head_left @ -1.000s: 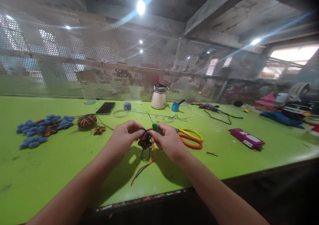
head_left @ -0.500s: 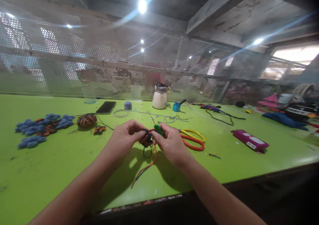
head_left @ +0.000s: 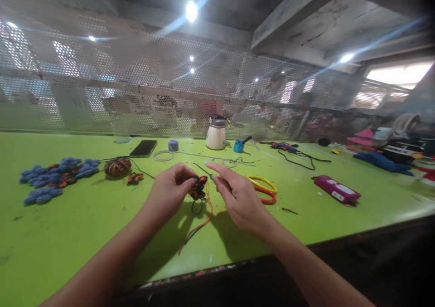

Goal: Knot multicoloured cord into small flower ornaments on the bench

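Note:
Between the thumb and fingers of my left hand (head_left: 173, 187) is a small crocheted piece (head_left: 197, 189) in dark and orange yarn. A dark loop and a loose orange-and-dark yarn tail (head_left: 208, 218) hang below it. My right hand (head_left: 238, 196) is closed around the green handle of a crochet hook (head_left: 203, 169). The hook's thin metal shaft points up and left, just above the crocheted piece. Most of the handle is hidden by my fingers. Behind my right hand lie scissors (head_left: 272, 198) with yellow and red handles, their blades covered.
To the left lie blue crocheted flowers (head_left: 42, 193), a multicoloured yarn ball (head_left: 117, 166), a small orange-and-dark flower (head_left: 135, 178) and a phone (head_left: 143, 148). A white bottle (head_left: 216, 134) and a blue pot (head_left: 239, 147) stand behind. A purple box (head_left: 336, 190) lies right.
My right hand has moved slightly right of the crocheted piece, and its index finger has stretched out. The hook has tilted lower towards the left. My left hand keeps its pinch.

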A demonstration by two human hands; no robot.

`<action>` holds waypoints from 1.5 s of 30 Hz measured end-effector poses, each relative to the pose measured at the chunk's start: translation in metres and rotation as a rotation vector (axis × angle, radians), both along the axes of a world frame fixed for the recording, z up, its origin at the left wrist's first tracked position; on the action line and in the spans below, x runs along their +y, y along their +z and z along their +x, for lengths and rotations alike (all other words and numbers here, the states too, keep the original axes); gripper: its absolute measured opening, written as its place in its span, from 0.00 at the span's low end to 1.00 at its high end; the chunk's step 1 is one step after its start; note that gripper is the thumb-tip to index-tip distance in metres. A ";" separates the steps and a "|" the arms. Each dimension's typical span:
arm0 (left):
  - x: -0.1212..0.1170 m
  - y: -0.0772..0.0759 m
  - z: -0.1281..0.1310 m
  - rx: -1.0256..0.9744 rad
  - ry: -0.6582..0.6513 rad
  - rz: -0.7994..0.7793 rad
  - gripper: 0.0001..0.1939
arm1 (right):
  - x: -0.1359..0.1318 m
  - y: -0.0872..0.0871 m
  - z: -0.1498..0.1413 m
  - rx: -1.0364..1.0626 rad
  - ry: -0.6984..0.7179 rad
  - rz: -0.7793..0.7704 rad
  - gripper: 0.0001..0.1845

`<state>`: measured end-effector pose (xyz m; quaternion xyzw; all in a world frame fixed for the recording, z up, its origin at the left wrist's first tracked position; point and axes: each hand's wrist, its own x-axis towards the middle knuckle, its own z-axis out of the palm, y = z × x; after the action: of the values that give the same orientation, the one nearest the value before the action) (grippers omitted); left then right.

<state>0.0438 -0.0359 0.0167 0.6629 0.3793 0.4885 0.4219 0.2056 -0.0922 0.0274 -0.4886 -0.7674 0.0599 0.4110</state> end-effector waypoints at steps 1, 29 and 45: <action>-0.001 0.001 0.001 0.020 0.010 0.004 0.04 | -0.005 0.003 0.003 -0.094 -0.018 0.021 0.18; -0.001 -0.001 0.000 0.139 0.047 0.110 0.02 | -0.022 0.017 -0.003 -0.860 -0.325 -0.025 0.24; -0.003 -0.001 0.003 0.148 0.124 0.119 0.03 | -0.019 0.020 -0.013 -0.902 -0.346 -0.044 0.21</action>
<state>0.0470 -0.0393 0.0162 0.6964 0.4201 0.4851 0.3214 0.1926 -0.1112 0.0478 -0.5950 -0.7750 -0.2109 0.0305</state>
